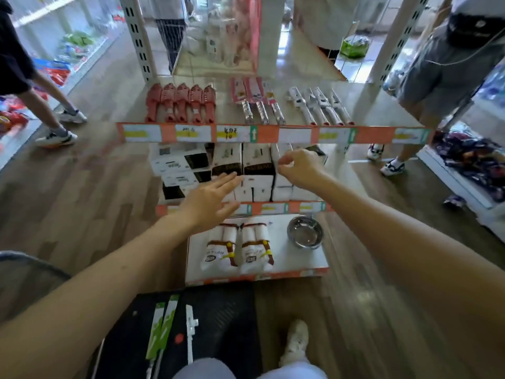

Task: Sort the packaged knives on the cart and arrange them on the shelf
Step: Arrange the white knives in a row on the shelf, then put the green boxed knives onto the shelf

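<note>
Green-and-white packaged knives point(160, 328) lie on the black cart point(224, 310). Beyond the cart, the left hand point(210, 199) is spread flat, fingers straight, before shelved boxes point(257, 160). The right hand point(299, 166) curls at a box edge; whether it grips is unclear.

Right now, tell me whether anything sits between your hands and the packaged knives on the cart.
Nothing visible does. The green-packaged knives and the white package beside them lie uncovered on the black cart. The left hand and right hand are up at the middle shelf's boxes, away from the cart.
</note>
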Tool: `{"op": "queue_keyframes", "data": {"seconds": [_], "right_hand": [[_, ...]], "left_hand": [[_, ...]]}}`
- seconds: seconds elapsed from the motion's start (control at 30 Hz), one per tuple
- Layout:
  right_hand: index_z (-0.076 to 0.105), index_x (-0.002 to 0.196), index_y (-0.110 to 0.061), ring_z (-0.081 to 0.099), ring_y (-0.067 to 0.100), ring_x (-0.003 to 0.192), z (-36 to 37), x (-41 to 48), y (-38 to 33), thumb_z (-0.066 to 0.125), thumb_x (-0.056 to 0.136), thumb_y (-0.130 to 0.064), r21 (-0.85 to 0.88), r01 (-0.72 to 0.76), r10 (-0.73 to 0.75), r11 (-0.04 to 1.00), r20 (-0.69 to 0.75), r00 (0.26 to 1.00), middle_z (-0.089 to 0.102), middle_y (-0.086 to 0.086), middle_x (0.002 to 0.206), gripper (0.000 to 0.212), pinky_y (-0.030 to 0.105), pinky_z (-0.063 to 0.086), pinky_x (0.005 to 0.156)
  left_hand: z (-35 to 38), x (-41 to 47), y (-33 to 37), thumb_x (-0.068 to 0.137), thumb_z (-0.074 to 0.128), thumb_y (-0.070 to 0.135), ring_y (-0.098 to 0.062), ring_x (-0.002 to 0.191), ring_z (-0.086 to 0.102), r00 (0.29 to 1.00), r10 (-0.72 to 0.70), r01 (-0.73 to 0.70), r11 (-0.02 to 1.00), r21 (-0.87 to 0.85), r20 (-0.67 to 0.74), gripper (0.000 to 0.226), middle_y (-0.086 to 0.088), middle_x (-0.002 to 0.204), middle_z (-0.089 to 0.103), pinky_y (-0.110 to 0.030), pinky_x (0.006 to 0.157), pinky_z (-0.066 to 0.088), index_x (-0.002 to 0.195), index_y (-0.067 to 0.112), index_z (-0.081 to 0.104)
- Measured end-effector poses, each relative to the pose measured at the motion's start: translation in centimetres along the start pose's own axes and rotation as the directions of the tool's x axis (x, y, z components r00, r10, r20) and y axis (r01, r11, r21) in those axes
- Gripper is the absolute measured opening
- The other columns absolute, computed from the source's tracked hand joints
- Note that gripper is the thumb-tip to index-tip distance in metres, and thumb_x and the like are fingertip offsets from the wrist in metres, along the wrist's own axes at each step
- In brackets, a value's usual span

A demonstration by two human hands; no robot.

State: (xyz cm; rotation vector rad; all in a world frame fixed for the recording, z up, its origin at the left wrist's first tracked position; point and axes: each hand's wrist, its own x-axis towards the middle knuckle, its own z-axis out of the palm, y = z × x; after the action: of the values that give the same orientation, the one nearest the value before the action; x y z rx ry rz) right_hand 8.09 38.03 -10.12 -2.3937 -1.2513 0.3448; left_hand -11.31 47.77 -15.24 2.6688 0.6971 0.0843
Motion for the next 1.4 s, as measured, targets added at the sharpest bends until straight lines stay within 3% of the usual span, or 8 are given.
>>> {"op": "queue_keyframes", "data": {"seconds": [0.1,0.23,0.37,0.53,0.83,1.03,1.23,1.4], "right_hand": [[0.066,0.113,-0.014,0.052,0.024,0.117,1.3,-3.1,-0.5,0.054,0.091,-0.025,-0.056,-0.001,0.006,0.998,0.082,0.997,0.062,0.007,0.123,0.028,0.026,0.04,0.093],[0.063,0.117,-0.013,0.051,0.024,0.118,3.2,-6.6,-1.0,0.052,0.092,-0.024,-0.111,0.029,-0.01,0.993,0.166,0.986,0.06,0.008,0.125,0.03,0.031,0.041,0.096],[0.06,0.122,-0.012,0.052,0.023,0.118,5.9,-9.9,-1.2,0.051,0.094,-0.024,-0.129,0.086,-0.05,0.988,0.261,0.964,0.058,0.007,0.128,0.032,0.03,0.041,0.095],[0.058,0.123,-0.014,0.053,0.023,0.115,11.2,-13.4,-0.5,0.051,0.093,-0.028,-0.155,0.145,-0.071,0.977,0.403,0.912,0.057,0.007,0.129,0.034,0.031,0.043,0.091],[0.063,0.111,-0.006,0.057,0.021,0.097,20.5,-18.6,-1.3,0.046,0.095,-0.025,-0.134,0.216,-0.107,0.967,0.556,0.824,0.062,0.011,0.112,0.03,0.029,0.047,0.085],[0.063,0.112,-0.009,0.059,0.025,0.102,28.4,-20.1,-0.6,0.049,0.094,-0.023,-0.105,0.112,-0.025,0.988,0.613,0.79,0.064,0.009,0.113,0.027,0.035,0.051,0.085],[0.063,0.11,-0.013,0.06,0.021,0.097,38.4,-20.7,-0.5,0.049,0.094,-0.026,-0.122,0.052,0.037,0.991,0.631,0.775,0.064,0.005,0.11,0.025,0.029,0.044,0.073],[0.06,0.112,-0.013,0.051,0.016,0.078,47.7,-20.3,-0.1,0.05,0.094,-0.027,-0.179,-0.034,0.136,0.983,0.602,0.787,0.062,0.005,0.1,0.025,0.028,0.039,0.064]], "left_hand": [[0.9,-3.1,-0.7,0.093,0.043,0.044,-0.014,0.144,0.016,0.999,-0.042,0.043,0.998,-0.042,0.032,0.06,0.009,0.156,0.016,-0.04,0.117,0.022,0.146,0.032,0.018],[2.2,-6.8,-1.5,0.093,0.044,0.042,-0.027,0.134,0.038,0.976,-0.209,0.215,0.965,-0.15,0.054,0.059,-0.005,0.15,0.035,-0.041,0.108,0.035,0.146,0.028,0.022],[4.6,-11.8,-1.5,0.094,0.047,0.03,-0.023,0.133,0.039,0.954,-0.298,0.299,0.918,-0.262,0.043,0.054,-0.001,0.148,0.037,-0.033,0.106,0.032,0.144,0.021,0.028],[9.4,-18.3,-1.4,0.092,0.053,0.022,-0.02,0.136,0.036,0.853,-0.513,0.506,0.768,-0.394,0.096,0.056,-0.004,0.149,0.036,-0.028,0.112,0.025,0.143,0.015,0.032],[15.1,-24.5,-4.2,0.095,0.048,0.029,-0.023,0.134,0.038,0.72,-0.678,0.672,0.626,-0.396,0.15,0.052,-0.006,0.146,0.04,-0.03,0.107,0.03,0.143,0.015,0.034],[20.2,-26.6,-8.7,0.094,0.049,0.026,-0.025,0.127,0.046,0.613,-0.759,0.757,0.485,-0.439,0.22,0.046,-0.007,0.14,0.048,-0.032,0.102,0.036,0.137,0.013,0.041],[26.4,-27.6,-13.9,0.092,0.053,0.023,-0.023,0.119,0.052,0.599,-0.764,0.779,0.486,-0.397,0.241,0.043,-0.005,0.134,0.053,-0.025,0.091,0.037,0.133,0.015,0.046],[33.6,-28.8,-19.5,0.089,0.057,0.02,-0.023,0.111,0.056,0.615,-0.749,0.781,0.535,-0.323,0.247,0.043,-0.006,0.127,0.057,-0.027,0.087,0.039,0.13,0.014,0.048]]}}
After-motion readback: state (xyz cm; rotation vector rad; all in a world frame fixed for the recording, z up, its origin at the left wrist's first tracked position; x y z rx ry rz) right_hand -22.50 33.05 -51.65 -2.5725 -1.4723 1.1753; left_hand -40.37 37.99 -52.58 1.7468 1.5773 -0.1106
